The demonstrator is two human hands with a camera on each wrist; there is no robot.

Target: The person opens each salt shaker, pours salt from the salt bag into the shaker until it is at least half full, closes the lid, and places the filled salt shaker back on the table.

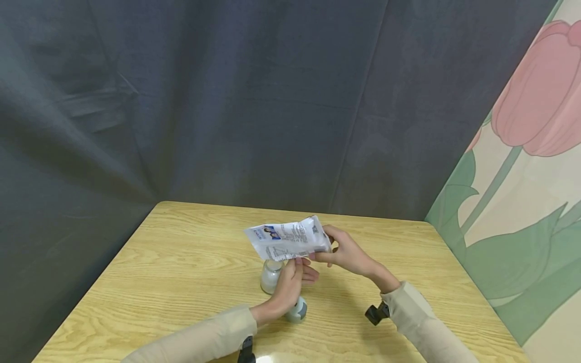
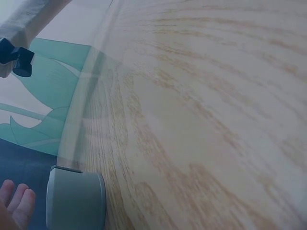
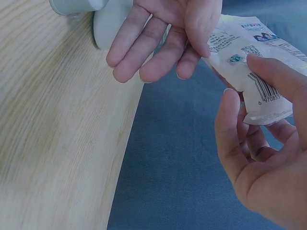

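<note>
A white printed packet (image 1: 290,239) with a barcode and a small blue picture is held tilted above the table. My right hand (image 1: 347,252) pinches its right end, thumb on the printed face, as the right wrist view shows. At the packet's lower edge, my left hand (image 1: 287,287) pinches with thumb and index finger, the other fingers stretched out. Just left of that hand stands a glass jar (image 1: 271,278) with whitish contents. Partly hidden under the left wrist is a grey-green rounded container (image 1: 297,311), also seen in the left wrist view (image 2: 76,201).
The wooden table (image 1: 181,272) has a light grain. A dark curtain (image 1: 272,101) hangs behind its far edge. On the right rises a wall with painted tulips (image 1: 535,91). Each sleeve bears a black wrist device (image 1: 376,313).
</note>
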